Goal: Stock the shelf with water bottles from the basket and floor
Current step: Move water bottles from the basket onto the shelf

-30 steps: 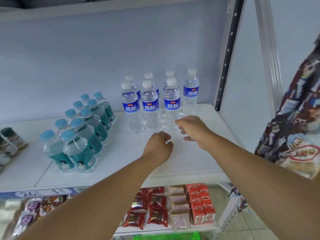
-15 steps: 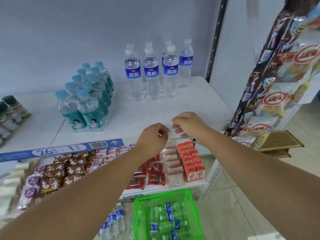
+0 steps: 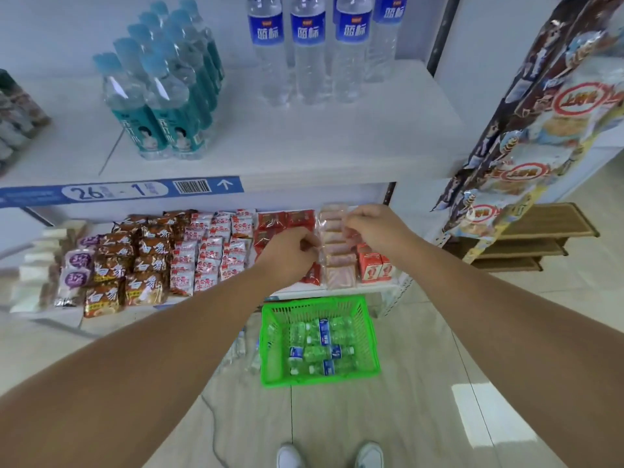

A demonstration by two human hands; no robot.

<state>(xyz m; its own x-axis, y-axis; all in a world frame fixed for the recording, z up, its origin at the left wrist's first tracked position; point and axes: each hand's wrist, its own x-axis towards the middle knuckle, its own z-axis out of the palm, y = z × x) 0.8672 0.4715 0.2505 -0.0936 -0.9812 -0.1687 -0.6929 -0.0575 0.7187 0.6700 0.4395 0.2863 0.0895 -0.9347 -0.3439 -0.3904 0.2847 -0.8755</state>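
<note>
Several clear water bottles with blue labels point(image 3: 309, 35) stand at the back right of the white upper shelf point(image 3: 304, 143). On the floor below sits a green basket point(image 3: 270, 349) with more blue-label bottles point(image 3: 324, 352) lying in it. A few loose bottles point(image 3: 241, 349) lie on the floor just left of the basket, partly hidden by my left arm. My left hand point(image 3: 287, 255) and my right hand point(image 3: 378, 228) hover close together in front of the lower shelf, above the basket. Both have their fingers curled in, and I see no bottle in either.
A pack of teal-label bottles point(image 3: 162, 96) stands on the upper shelf's left. Snack packets point(image 3: 152, 258) and red cartons point(image 3: 374, 265) fill the lower shelf. Hanging snack bags point(image 3: 540, 123) crowd the right side. A wooden rack point(image 3: 540, 238) stands on the tiled floor beyond.
Both hands have drawn back from the upper shelf and dropped to lower-shelf height. My view has tilted down, so the basket and floor now show.
</note>
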